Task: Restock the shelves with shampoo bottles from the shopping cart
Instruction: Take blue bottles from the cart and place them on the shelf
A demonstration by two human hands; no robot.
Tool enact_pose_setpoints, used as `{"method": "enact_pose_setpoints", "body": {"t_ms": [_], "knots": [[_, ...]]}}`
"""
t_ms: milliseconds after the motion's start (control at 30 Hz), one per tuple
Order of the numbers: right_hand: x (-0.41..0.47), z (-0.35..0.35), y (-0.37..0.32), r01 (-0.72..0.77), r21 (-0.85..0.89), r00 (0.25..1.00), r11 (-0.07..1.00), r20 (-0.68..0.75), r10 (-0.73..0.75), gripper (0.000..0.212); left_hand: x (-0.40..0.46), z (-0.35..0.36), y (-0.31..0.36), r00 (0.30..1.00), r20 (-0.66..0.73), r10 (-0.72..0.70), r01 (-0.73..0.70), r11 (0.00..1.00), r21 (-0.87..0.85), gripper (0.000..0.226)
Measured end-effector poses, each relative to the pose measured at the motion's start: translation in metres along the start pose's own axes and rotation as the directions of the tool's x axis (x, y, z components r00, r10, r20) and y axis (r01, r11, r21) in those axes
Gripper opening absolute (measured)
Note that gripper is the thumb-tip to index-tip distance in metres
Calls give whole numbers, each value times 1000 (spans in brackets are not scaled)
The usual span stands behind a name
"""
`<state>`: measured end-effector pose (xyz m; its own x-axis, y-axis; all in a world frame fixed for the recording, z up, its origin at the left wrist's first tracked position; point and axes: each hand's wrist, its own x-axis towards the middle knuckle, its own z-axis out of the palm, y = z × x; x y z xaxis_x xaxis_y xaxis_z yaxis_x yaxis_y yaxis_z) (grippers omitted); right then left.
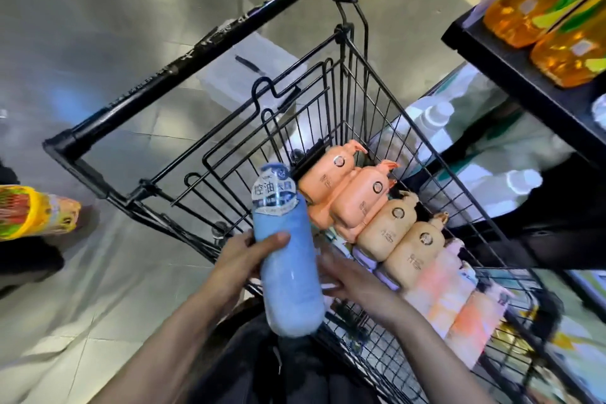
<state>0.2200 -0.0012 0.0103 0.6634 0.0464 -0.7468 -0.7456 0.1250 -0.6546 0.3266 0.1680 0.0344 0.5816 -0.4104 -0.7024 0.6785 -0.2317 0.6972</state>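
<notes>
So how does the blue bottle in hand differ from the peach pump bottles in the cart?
The blue bottle is a tall, smooth cylinder; the peach pump bottles are squat and shouldered. The blue bottle is gripped by the left hand, the right hand at its far side; the peach ones lie side by side in the cart. All have labels.

Your left hand (241, 264) holds a blue bottle (285, 259) over the near end of the black cart (196, 52). Your right hand (355, 282) touches its side. Orange bottles (360, 203) lie in a row inside.
</notes>
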Motion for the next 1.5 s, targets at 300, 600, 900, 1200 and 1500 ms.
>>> {"method": "enact_pose_setpoints", "body": {"t_ms": [300, 600, 900, 1200, 1500], "knots": [[116, -3, 101, -164, -623, 981, 765, -182, 62, 85, -4, -59, 17, 992, -123, 22, -19, 1000, 24, 73], [162, 23, 113, -185, -660, 979, 728, -190, 77, 65, 2, -57, 16, 996, -90, 21, -14, 997, 73, 69], [53, -8, 91, -92, -141, 891, 986, -454, 18, 79, 1, -34, 26, 997, 80, 10, -29, 972, 234, 62], [-128, -18, 87, 341, 305, 656, 889, -754, 7, 78, -37, 111, 31, 870, 492, 20, -227, 903, 365, 64], [-305, -22, 205, 675, 350, 442, 650, -897, 25, 74, -157, 248, -53, 726, 688, 5, -369, 846, 384, 45]]}}
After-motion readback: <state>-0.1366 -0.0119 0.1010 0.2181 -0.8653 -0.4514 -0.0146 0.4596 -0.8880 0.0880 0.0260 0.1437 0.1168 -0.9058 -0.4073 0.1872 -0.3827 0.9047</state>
